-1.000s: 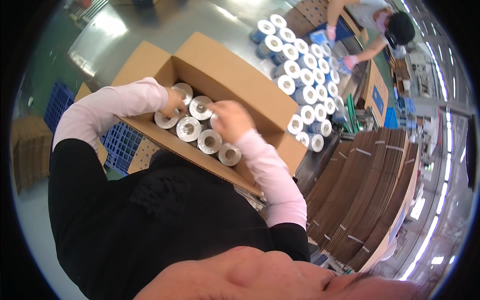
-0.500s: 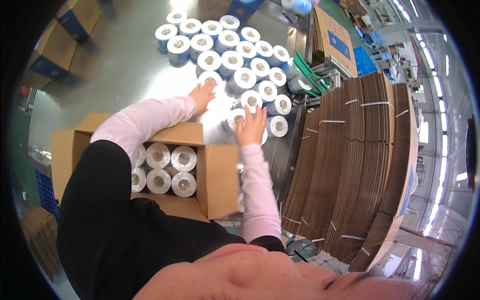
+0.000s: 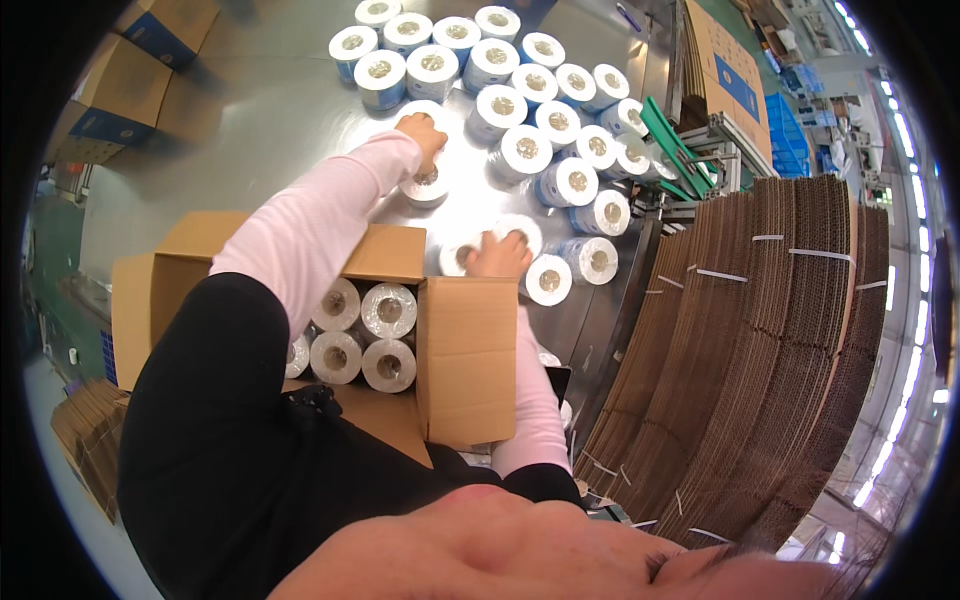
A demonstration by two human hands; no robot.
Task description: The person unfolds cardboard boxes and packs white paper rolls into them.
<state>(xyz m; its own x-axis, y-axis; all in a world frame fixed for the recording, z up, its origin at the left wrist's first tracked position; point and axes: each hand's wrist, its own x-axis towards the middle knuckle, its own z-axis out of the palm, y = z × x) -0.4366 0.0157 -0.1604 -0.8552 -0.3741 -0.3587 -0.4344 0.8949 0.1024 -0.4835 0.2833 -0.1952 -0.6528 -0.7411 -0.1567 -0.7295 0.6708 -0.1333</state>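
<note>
My left hand (image 3: pixel 425 142) is closed over a wrapped toilet paper roll (image 3: pixel 418 108), fingers bent at its top. Another roll (image 3: pixel 426 188) stands against the near side of that hand. To the right and nearer, my right hand (image 3: pixel 501 258) curls its fingers over the top of a roll (image 3: pixel 521 232); one more roll (image 3: pixel 459 259) touches its left side. In front of me an open cardboard carton (image 3: pixel 466 360) holds upright rolls (image 3: pixel 388 310) in rows; my left arm hides part of it.
Many blue-and-white rolls (image 3: pixel 525 150) stand grouped on the metal table (image 3: pixel 270 110). A green guide (image 3: pixel 670 145) is at the table's right edge. Flattened cartons (image 3: pixel 720 350) are stacked high at the right. Closed cartons (image 3: pixel 125 85) sit at the far left.
My right hand has come nearer to the carton, drawing rolls along with it. My left hand has closed its fingers on a roll. The view has shifted a little.
</note>
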